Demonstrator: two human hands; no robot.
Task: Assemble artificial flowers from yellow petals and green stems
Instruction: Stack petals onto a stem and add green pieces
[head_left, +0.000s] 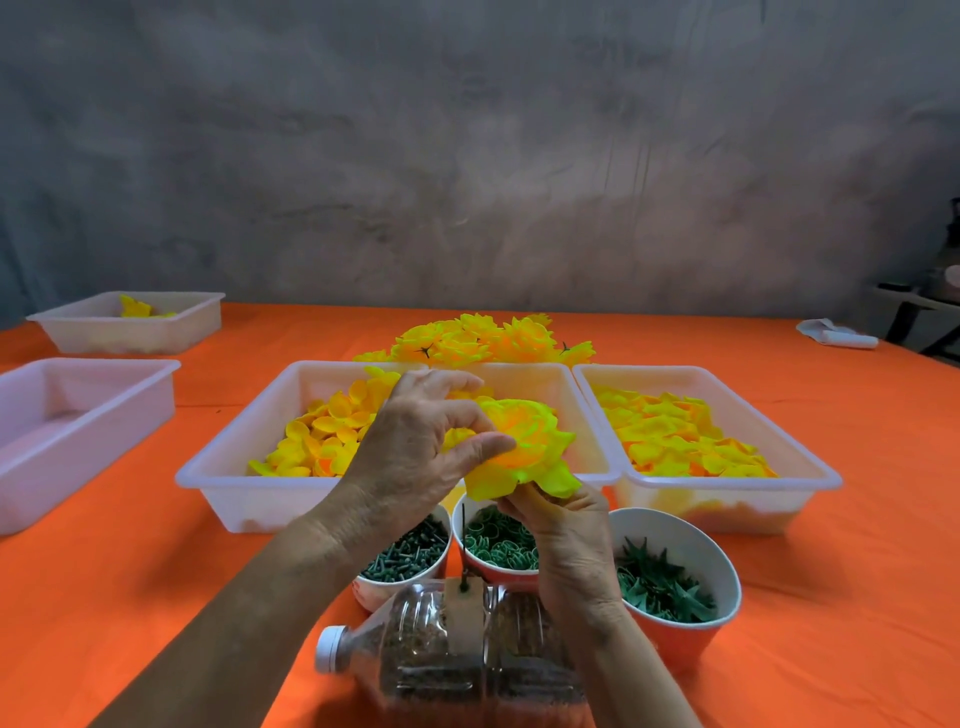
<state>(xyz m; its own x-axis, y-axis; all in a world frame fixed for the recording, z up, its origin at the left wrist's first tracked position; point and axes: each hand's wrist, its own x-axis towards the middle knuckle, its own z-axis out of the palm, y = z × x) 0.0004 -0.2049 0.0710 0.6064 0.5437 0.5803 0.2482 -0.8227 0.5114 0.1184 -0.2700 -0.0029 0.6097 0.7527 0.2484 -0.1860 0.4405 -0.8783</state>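
No readable writing anywhere; red marks on the paper cup (395, 556) of dark green stem pegs too small to read. Left hand (415, 447) raised over the middle tray (234, 483), thumb and curled fingers in a narrow grip pinching the top of the yellow flower head (524, 447). Right hand (566, 540) below it, fingers curled in a grip under the flower's base (what they pinched was hidden). Flower held above the cup of green rings (498, 540), near the cup of green leaf pieces (670, 577). Loose yellow petals filled the middle tray and the right tray (810, 483). Finished flowers (483, 340) piled behind on the orange table (130, 597). Plastic bottle (457, 649) lay on its side nearest the camera
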